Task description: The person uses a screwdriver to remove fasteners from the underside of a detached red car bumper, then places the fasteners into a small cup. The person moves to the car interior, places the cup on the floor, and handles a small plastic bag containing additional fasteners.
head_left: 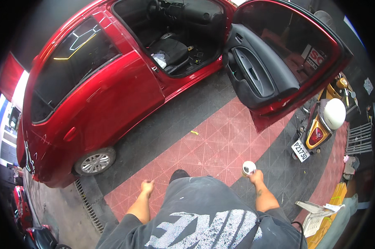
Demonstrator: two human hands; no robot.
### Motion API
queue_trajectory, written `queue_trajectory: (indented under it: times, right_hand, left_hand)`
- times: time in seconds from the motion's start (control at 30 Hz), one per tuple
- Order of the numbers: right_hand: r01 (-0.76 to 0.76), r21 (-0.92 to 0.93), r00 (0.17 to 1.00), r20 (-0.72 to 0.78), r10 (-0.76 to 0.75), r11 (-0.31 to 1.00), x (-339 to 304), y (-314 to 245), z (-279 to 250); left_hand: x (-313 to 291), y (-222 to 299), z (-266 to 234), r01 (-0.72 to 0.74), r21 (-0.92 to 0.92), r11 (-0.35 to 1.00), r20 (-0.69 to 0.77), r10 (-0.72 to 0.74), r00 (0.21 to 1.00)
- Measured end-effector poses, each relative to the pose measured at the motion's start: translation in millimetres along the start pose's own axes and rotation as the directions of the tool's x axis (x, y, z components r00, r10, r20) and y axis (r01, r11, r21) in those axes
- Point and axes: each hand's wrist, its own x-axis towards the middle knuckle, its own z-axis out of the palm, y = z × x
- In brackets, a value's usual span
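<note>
Head view: right hand (256,176) grips small white round container (249,167) (left hand (147,186) loosely curled, empty)

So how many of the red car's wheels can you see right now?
1: the rear wheel at the lower left, below the red car body. The front wheel on this side lies out of frame; the far-side wheels are hidden.

car wash or detailing bay, red car (100,83) door open, grid floor tiles (212,145), floor drain (88,203)
</note>
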Motion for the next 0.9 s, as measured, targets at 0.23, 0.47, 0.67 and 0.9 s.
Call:
queue_trajectory:
  times: [0.23,0.47,0.67,0.9]
  right_hand:
    - [0.251,0.249,0.961,0.052,-0.272,0.935,154,-225,-30]
    - [0.45,0.169,0.88,0.082,-0.467,0.877,184,-440,-72]
    - [0.588,0.182,0.804,-0.03,-0.593,0.788,253,-550,-89]
    - [0.568,0.328,0.788,0.05,-0.614,0.755,362,-621,-97]
  left_hand:
    - [64,69,37,0.371,-0.013,0.928,0.182,-0.363,0.914]
    - [170,442,95,-0.507,0.102,0.856,0.323,0.454,0.83]
    - [176,721,172,-0.595,0.1,0.798,0.758,0.326,0.565]
    - [253,809,290,-0.803,0.296,0.517,0.751,0.394,0.53]
